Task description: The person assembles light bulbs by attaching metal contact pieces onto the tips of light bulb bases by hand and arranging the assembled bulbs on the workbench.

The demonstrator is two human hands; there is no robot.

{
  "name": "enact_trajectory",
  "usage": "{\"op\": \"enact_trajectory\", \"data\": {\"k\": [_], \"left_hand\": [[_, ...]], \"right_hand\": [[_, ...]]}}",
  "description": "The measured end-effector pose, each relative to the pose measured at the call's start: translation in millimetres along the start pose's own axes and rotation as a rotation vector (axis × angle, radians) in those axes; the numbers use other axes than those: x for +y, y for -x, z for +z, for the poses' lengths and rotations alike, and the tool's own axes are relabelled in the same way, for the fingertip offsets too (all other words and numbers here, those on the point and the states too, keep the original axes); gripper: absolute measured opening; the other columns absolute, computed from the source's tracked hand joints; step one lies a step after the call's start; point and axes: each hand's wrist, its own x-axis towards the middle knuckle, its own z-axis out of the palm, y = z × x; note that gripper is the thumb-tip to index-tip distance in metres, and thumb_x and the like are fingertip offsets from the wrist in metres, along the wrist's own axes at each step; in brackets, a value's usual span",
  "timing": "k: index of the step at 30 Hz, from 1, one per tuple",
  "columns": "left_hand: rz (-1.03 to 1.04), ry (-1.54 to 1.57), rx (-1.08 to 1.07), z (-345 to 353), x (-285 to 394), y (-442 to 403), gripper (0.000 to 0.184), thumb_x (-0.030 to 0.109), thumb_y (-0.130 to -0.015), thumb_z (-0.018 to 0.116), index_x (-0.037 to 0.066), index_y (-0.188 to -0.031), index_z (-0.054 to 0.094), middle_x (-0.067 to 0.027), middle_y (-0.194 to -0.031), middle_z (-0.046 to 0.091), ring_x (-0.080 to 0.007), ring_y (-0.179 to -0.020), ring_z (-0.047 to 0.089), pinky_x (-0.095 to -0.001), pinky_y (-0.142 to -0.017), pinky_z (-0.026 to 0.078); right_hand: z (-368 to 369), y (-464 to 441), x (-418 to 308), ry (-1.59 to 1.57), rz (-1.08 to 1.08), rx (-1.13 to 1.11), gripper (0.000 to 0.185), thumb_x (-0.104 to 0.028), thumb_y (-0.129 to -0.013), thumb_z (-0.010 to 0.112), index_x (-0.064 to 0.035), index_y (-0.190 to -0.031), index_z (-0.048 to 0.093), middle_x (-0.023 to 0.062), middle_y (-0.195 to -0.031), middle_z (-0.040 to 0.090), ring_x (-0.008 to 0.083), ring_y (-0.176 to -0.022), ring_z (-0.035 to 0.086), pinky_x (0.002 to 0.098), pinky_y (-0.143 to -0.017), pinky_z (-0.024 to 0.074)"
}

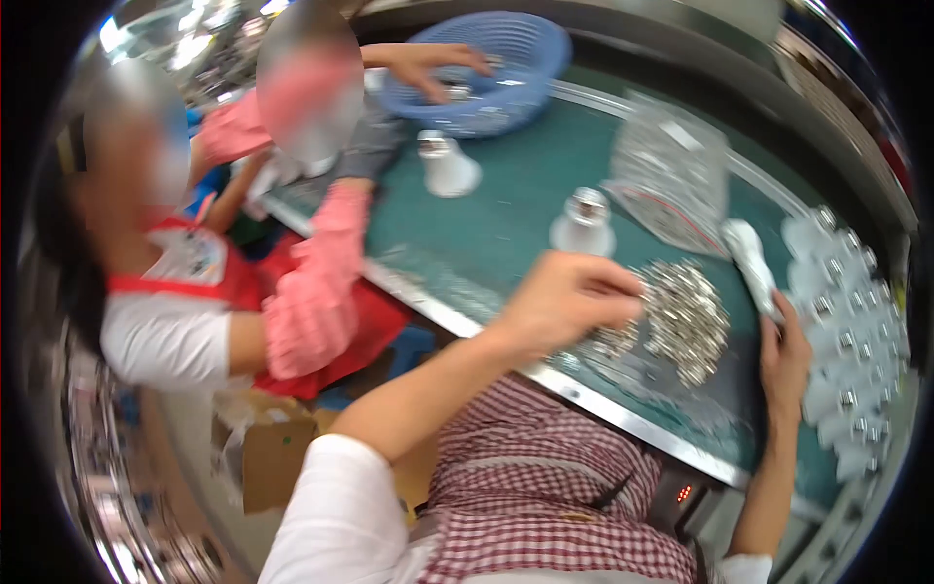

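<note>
White, smooth, elongated piece, just one, at three o'clock, gripped in the left hand.
Right hand has curled fingers, grip unclear, near silvery parts; two metal-capped cones stand at twelve and two.

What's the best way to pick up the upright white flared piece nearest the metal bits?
Probably pinch its narrow shiny top from above, fingers on opposite sides: the white piece stands upright and widens toward its base. I'd bring the left hand in from the near side, since the plastic bag lies close on the right.
</note>
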Motion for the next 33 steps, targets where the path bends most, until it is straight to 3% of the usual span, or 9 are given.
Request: {"op": "enact_trajectory", "data": {"k": [3,8,15,23,26,28,33], "left_hand": [[-0.068,0.225,0.0,-14.8,-16.9,-1.2,0.018,0.0,-0.078,0.063,-0.005,-0.095,0.06,-0.0115,-0.09,0.063,-0.0167,-0.081,0.062,-0.0256,-0.07,0.051],[0.045,0.453,0.069,-32.4,-18.3,0.0,0.025,-0.003,-0.079,0.062,-0.004,-0.103,0.056,-0.0126,-0.095,0.062,-0.019,-0.083,0.062,-0.0278,-0.072,0.053],[0.207,0.23,0.355,-47.7,-2.0,-9.1,0.033,-0.004,-0.079,0.061,-0.005,-0.11,0.051,-0.0061,-0.088,0.056,-0.0214,-0.085,0.062,-0.0291,-0.075,0.054],[0.295,0.175,0.356,-64.4,5.0,-31.5,0.026,0.0,-0.079,0.063,-0.003,-0.105,0.057,-0.008,-0.09,0.061,-0.019,-0.084,0.062,-0.029,-0.073,0.052],[0.409,0.034,0.37,-54.5,6.3,-40.5,0.023,0.001,-0.08,0.063,-0.002,-0.103,0.06,-0.0082,-0.09,0.062,-0.015,-0.083,0.061,-0.0269,-0.073,0.05],[0.583,-0.262,0.436,-45.2,6.0,-43.7,0.023,0.001,-0.081,0.063,-0.002,-0.104,0.06,-0.0076,-0.09,0.063,-0.0121,-0.083,0.059,-0.0247,-0.074,0.048],[0.729,-0.41,0.489,-41.4,-6.7,-58.1,0.022,-0.001,-0.077,0.063,0.003,-0.099,0.064,-0.0057,-0.083,0.065,-0.011,-0.074,0.061,-0.0234,-0.067,0.048]], "right_hand": [[-1.8,-0.7,-4.3,-0.008,0.013,0.019,0.03,-0.009,-0.082,0.058,-0.0097,-0.112,0.057,0.0179,-0.075,0.059,0.0251,-0.061,0.056,0.0316,-0.059,0.0436],[-3.7,-1.6,-5.7,0.029,0.007,0.016,0.031,-0.01,-0.081,0.059,-0.0106,-0.113,0.057,0.0169,-0.073,0.058,0.0246,-0.057,0.053,0.0332,-0.056,0.042],[-3.6,-1.3,-5.1,0.001,-0.003,0.024,0.032,-0.01,-0.081,0.059,-0.0113,-0.113,0.057,0.0164,-0.073,0.058,0.0225,-0.055,0.051,0.0326,-0.054,0.0411],[-2.7,-1.7,-4.6,-0.02,-0.005,0.024,0.032,-0.009,-0.081,0.059,-0.0106,-0.113,0.057,0.0161,-0.071,0.058,0.0216,-0.053,0.05,0.032,-0.053,0.0403],[-2.4,-2.4,-4.0,-0.016,-0.001,0.024,0.031,-0.01,-0.081,0.059,-0.0107,-0.112,0.057,0.0164,-0.072,0.058,0.0219,-0.053,0.05,0.0325,-0.053,0.0403],[-2.2,-2.0,-3.3,-0.012,0.006,0.022,0.031,-0.01,-0.081,0.059,-0.0109,-0.113,0.057,0.0166,-0.072,0.058,0.0221,-0.054,0.05,0.0329,-0.053,0.0404],[-3.4,-2.0,-3.7,0.001,0.015,0.005,0.032,-0.01,-0.082,0.058,-0.0113,-0.113,0.056,0.0177,-0.074,0.059,0.0239,-0.056,0.053,0.0339,-0.054,0.0413]]}}
